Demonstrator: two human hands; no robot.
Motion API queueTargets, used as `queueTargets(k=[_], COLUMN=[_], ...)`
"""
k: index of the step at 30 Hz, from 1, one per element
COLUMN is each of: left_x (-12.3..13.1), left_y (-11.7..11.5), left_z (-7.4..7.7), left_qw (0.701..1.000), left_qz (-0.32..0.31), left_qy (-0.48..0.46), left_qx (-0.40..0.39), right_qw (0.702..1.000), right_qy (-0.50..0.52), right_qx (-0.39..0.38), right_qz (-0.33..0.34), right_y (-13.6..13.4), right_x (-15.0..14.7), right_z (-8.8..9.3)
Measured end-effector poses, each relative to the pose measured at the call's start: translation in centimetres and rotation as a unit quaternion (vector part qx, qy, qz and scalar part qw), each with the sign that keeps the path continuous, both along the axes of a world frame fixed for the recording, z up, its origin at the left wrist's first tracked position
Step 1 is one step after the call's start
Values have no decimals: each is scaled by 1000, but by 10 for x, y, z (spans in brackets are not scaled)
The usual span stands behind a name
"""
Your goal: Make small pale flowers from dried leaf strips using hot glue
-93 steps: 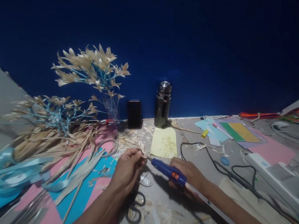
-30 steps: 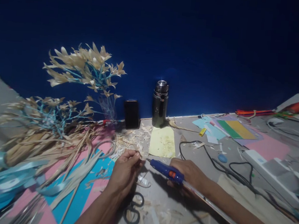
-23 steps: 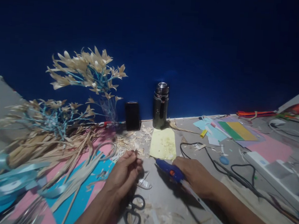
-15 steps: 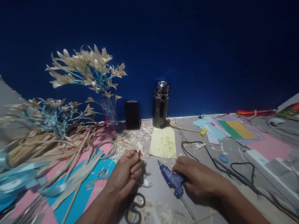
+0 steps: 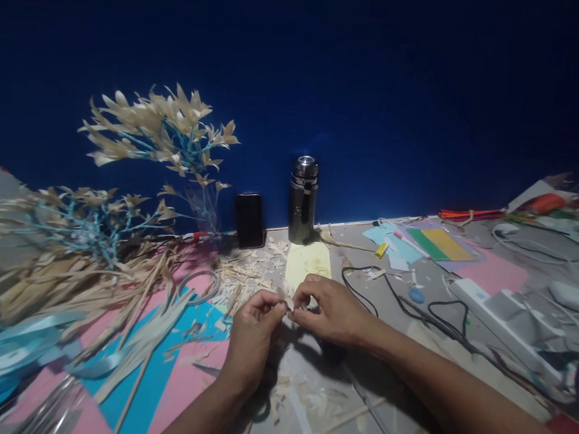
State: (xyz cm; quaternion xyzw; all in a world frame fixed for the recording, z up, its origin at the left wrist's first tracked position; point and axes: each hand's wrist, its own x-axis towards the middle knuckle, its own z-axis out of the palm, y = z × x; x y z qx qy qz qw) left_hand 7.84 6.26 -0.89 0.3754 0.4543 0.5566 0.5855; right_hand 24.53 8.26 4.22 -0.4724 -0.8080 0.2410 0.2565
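Note:
My left hand (image 5: 252,341) and my right hand (image 5: 330,307) meet over the table, fingertips almost touching. The left thumb and forefinger pinch a small pale, petal-like piece (image 5: 283,295), mostly covered by the fingers. My right fingers are pinched at its edge; whether they grip the same piece is unclear. Beneath the right hand, the blue glue gun (image 5: 332,349) is nearly hidden in shadow. Behind the hands lies a stained yellow sheet (image 5: 309,259). The black scissors (image 5: 262,405) are mostly hidden beside my left wrist.
Pale flowers on blue stems (image 5: 176,128) stand at the left, above dried husk strips (image 5: 129,278) and light-blue ribbon (image 5: 13,349). A phone (image 5: 250,220) and a flask (image 5: 303,205) stand at the wall. On the right are a power strip (image 5: 492,320), cables and coloured paper (image 5: 437,245).
My right hand has moved left and up from beside the glue gun to my left fingertips, now covering the gun. The left hand has turned slightly, its pinch facing the right hand.

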Motion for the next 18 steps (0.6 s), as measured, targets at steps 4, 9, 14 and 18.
queueTargets(k=[4,9,14,18], left_x=[0,-1,-3,-5], left_y=[-4,-6,-3,-3], left_z=[4,8,3,0], left_qw=[996,996,997,997], left_qz=[36,34,14,-11], left_qy=[76,74,63,64], left_qx=[32,28,41,52], right_qw=[1000,997,931,822], right_qy=[3,82,330,495], right_qx=[-8,-13,-153,-275], right_qz=[-8,8,-41,-60], right_y=[1,2,8,9], right_x=[-6,-4,9,12], right_z=[-7,-13,-19,-23])
